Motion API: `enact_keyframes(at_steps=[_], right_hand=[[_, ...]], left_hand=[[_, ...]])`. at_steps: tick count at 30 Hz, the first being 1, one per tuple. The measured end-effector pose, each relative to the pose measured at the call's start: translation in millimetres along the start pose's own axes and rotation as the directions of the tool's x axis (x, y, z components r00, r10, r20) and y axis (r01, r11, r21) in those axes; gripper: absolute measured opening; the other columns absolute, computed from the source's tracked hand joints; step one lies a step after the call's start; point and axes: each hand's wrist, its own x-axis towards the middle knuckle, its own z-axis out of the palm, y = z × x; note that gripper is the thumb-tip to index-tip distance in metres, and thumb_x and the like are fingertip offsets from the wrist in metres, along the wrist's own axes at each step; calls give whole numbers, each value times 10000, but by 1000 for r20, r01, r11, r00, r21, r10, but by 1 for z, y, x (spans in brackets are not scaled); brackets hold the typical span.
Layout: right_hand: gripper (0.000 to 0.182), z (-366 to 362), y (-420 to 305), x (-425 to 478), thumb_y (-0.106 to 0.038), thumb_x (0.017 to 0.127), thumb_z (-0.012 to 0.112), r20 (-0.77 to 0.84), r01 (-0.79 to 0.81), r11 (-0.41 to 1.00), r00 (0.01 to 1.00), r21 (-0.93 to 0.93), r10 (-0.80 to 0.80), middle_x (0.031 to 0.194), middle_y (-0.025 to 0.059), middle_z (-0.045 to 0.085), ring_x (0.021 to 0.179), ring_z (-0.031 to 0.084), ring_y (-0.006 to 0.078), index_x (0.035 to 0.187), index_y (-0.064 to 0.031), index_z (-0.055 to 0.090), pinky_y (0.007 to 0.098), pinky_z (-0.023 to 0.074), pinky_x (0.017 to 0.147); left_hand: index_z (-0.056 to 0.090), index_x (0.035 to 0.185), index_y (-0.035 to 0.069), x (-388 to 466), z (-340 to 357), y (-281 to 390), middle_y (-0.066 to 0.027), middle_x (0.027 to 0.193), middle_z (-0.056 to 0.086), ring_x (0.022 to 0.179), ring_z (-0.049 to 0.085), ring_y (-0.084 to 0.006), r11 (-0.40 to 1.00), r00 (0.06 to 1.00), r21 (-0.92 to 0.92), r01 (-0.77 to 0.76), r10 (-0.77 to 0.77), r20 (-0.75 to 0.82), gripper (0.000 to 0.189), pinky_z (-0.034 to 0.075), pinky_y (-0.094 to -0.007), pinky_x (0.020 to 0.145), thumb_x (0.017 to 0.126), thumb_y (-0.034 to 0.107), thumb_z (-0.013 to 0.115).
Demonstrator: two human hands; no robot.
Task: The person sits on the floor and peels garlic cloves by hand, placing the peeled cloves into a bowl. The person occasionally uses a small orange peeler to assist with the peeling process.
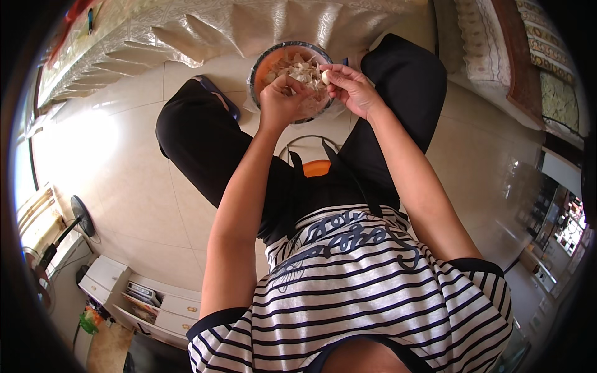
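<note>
My right hand (352,88) holds a pale, peeled garlic clove (325,77) between thumb and fingers, above the right side of a bin. Left of it, my left hand (282,102) hovers over the near part of the bin with its fingertips drawn together; whether a scrap of skin is pinched there is hidden. The round orange bin (262,70) has a dark rim and a clear plastic bag lining it. Loose, papery garlic skins (298,70) lie inside. It stands on the tiled floor between my spread knees.
A table draped in a shiny, pleated cloth (224,35) stands beyond the bin. A blue slipper (224,100) is on my left foot. Under me shows an orange seat edge (317,168). Far left are a black fan (82,216) and white drawers (175,321); wooden furniture (524,79) stands right.
</note>
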Motion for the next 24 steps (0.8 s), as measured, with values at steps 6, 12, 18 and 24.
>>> enact_keyframes(at_steps=[6,12,18,24], right_hand=[[267,-3,-2,2,-135,875,574,75,-42,991,997,124,33,914,22,615,766,588,88,1115,-19,578,215,501,678],[273,5,-2,-2,-48,862,565,97,-12,997,995,74,5,992,47,611,872,585,122,1133,-16,563,245,494,788],[255,1,5,2,-54,847,589,51,-39,998,998,-57,42,968,44,622,832,603,119,1100,-18,580,246,508,770],[255,6,4,2,-64,826,621,13,-42,994,999,-96,44,904,75,637,751,631,137,1070,6,593,236,527,700]], left_hand=[[593,741,-4,5,3,-10,-41,656,613,610,546,-73,995,997,83,63,-59,-50,196,444,-235,569,728,131,734],[619,815,-10,3,4,-10,-32,669,612,598,532,-68,968,979,-158,197,-203,-17,193,430,-228,549,742,138,719],[597,748,17,1,8,3,-23,740,656,562,505,-66,993,989,46,-107,111,-93,172,422,-229,525,716,118,732],[556,693,33,0,9,7,-60,795,671,548,538,-135,961,969,171,-219,235,-80,187,441,-262,525,691,94,733]])
